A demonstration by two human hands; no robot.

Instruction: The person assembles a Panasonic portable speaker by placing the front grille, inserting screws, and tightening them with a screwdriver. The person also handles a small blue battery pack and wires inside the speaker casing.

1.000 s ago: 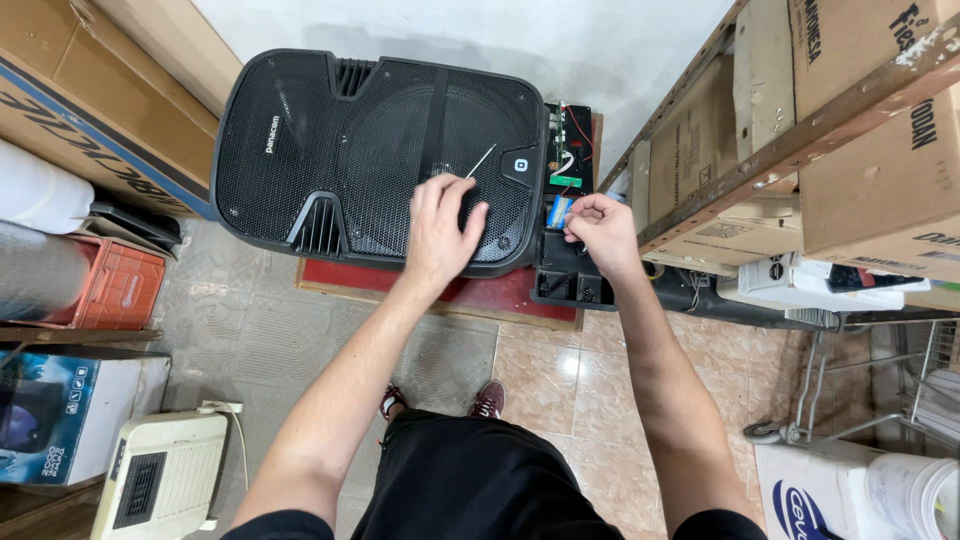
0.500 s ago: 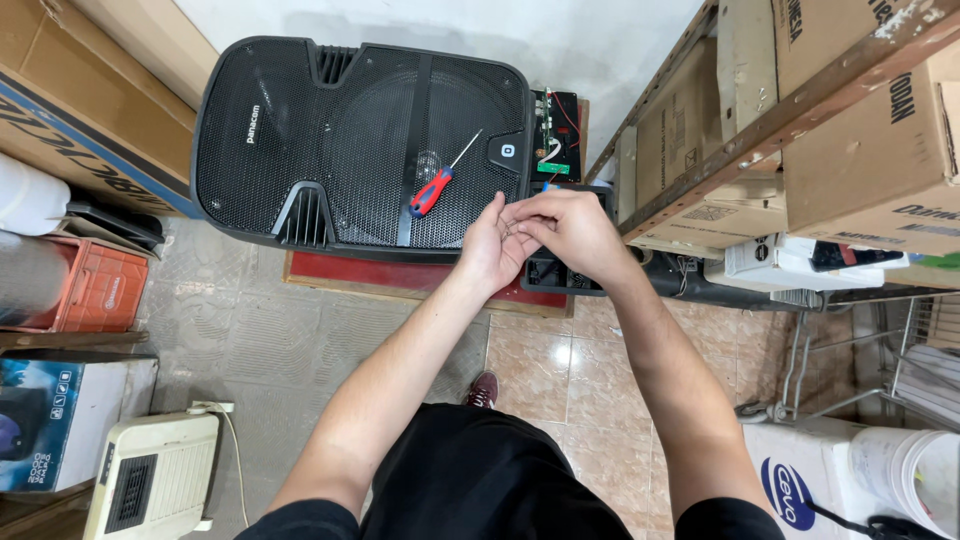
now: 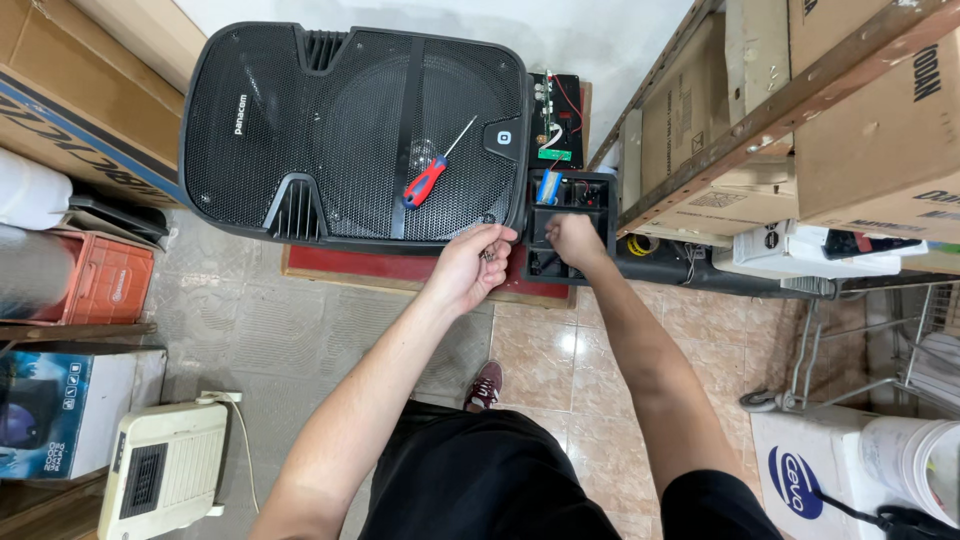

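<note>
A big black speaker [image 3: 340, 130] lies face up on the floor, with a red and blue screwdriver [image 3: 425, 180] resting on its grille. My left hand [image 3: 468, 265] hovers at the speaker's near right corner, fingers pinched on some small screws [image 3: 489, 253]. My right hand [image 3: 572, 238] reaches into a black panel housing [image 3: 570, 225] beside the speaker and touches its inside. A green circuit board with red and white wires [image 3: 556, 115] lies just beyond the housing.
Cardboard boxes fill a metal shelf [image 3: 800, 110] on the right. An orange crate [image 3: 105, 280], a white heater [image 3: 165, 470] and a blue box [image 3: 45, 410] sit on the left. A red mat [image 3: 400, 270] lies under the speaker. A white bucket [image 3: 910, 460] stands at lower right.
One second ago my left hand set the screwdriver on the grille. Both hands then met at the speaker's corner and have now parted: left holds screws, right went into the housing.
</note>
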